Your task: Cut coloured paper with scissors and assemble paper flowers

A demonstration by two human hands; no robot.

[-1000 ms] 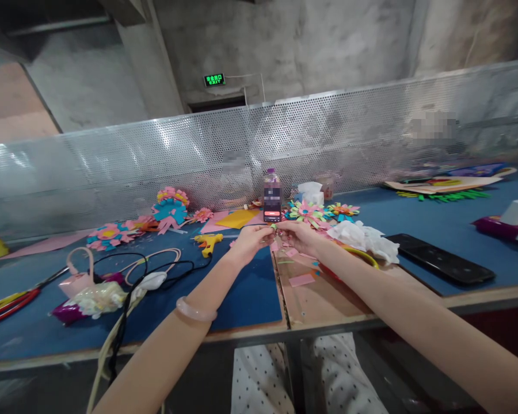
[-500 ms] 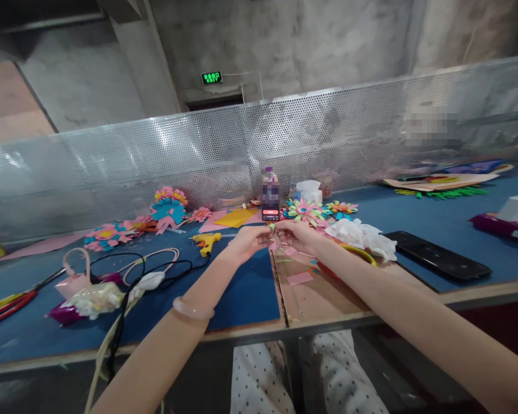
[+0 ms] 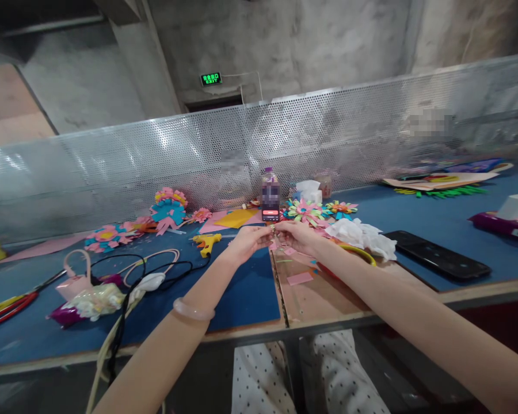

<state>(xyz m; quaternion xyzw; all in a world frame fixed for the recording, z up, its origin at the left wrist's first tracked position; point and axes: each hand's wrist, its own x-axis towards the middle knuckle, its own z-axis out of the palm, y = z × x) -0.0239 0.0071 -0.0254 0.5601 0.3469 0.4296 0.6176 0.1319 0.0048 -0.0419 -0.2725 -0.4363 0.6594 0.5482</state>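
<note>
My left hand [image 3: 247, 241] and my right hand [image 3: 297, 234] meet above the middle of the table, fingertips pinched together on a small green paper piece [image 3: 272, 229]. The piece is tiny and partly hidden by the fingers. A pale bangle [image 3: 194, 310] sits on my left wrist. Just beyond the hands stands a phone [image 3: 270, 202] propped upright, with finished paper flowers [image 3: 307, 211] to its right. Small pink paper scraps [image 3: 300, 278] lie on the brown board [image 3: 323, 296] below my right forearm.
A yellow glue gun [image 3: 207, 242] lies left of the hands, with black and cream cables [image 3: 147, 267] trailing to a pink bag [image 3: 75, 279]. More paper flowers [image 3: 169, 207] sit by the perforated metal screen [image 3: 155, 155]. Crumpled white tissue [image 3: 360, 236] and a black tablet [image 3: 440, 259] lie right.
Both hands have stayed together on the small piece, shifting only slightly. The view has dipped a little.
</note>
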